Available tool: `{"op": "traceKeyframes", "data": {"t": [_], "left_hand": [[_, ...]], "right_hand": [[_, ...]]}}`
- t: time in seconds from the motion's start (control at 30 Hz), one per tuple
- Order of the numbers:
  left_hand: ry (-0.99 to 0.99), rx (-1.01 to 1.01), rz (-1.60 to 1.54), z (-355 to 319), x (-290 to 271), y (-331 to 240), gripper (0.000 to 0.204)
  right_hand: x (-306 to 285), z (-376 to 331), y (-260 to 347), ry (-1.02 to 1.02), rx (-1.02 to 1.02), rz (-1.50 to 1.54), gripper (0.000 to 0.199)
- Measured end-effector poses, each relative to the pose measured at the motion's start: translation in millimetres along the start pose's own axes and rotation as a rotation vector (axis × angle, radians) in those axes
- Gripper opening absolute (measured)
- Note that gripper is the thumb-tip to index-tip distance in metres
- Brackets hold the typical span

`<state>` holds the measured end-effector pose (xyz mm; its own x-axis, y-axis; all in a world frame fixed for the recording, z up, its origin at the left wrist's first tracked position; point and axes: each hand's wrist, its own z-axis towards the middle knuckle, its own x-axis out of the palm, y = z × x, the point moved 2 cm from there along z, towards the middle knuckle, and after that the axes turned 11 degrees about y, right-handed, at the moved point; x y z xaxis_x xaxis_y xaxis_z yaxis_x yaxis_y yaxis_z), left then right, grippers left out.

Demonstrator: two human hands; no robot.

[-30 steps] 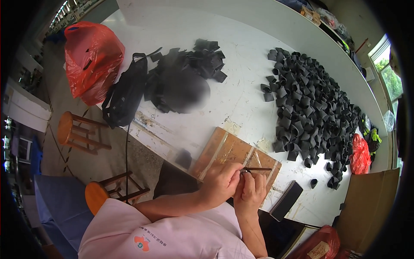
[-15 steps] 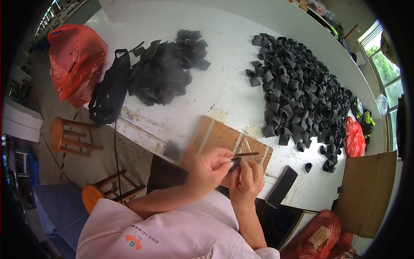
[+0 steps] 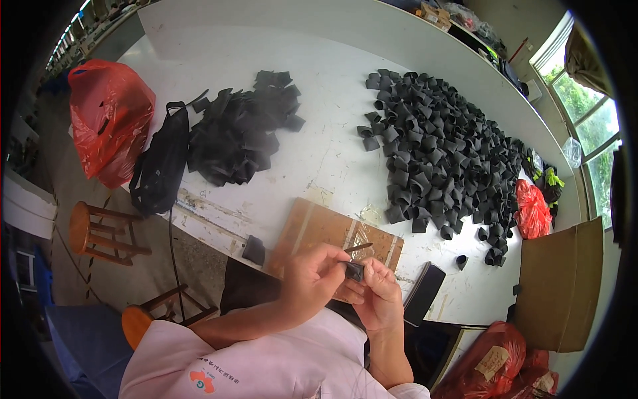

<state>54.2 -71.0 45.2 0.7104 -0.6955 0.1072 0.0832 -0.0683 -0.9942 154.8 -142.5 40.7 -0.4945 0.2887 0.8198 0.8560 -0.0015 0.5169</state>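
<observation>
My left hand (image 3: 314, 280) and my right hand (image 3: 379, 292) meet over the near edge of a brown board (image 3: 319, 223). Pinched between their fingertips is a small folded black fabric piece (image 3: 355, 270). A thin dark brown stick (image 3: 361, 247) juts out beside the left fingertips; whether that hand grips it is hard to see. To the left of the board, one flat black piece (image 3: 253, 249) lies at the table edge. A big heap of curled black pieces (image 3: 438, 146) spreads at the right, and a pile of flat black pieces (image 3: 236, 133) lies at the far left.
On the white table (image 3: 325, 126) are a black bag (image 3: 161, 159), red plastic bags (image 3: 109, 120) and a phone (image 3: 424, 294) near my right hand. A single curled piece (image 3: 461, 262) lies nearby. Wooden stools (image 3: 80, 227) stand left; a cardboard sheet (image 3: 559, 282) rises right.
The whole view has shifted, so table things sit lower and further left. My right hand has turned, showing more of its fingers, and the black piece is more visible. The stick now tilts upward.
</observation>
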Motion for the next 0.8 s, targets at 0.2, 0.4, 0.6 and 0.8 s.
{"op": "traceKeyframes", "data": {"t": [0.2, 0.4, 0.6, 0.8], "left_hand": [[0.508, -0.395, -1.399, 22, -12, -23, 0.017], [0.373, -0.455, -1.302, 26, -20, 17, 0.014], [0.064, 0.278, 0.147, 35, -13, -12, 0.030], [0.338, 0.450, 0.386, 39, -12, -30, 0.013]], "right_hand": [[33, 12, 45, 0.157, -0.114, -0.468, 0.022], [-14, 31, 23, 0.182, -0.006, -0.443, 0.024], [1, 21, 33, -0.194, -0.488, -1.217, 0.025], [22, 4, 30, -0.075, -0.793, -1.517, 0.035]]}}
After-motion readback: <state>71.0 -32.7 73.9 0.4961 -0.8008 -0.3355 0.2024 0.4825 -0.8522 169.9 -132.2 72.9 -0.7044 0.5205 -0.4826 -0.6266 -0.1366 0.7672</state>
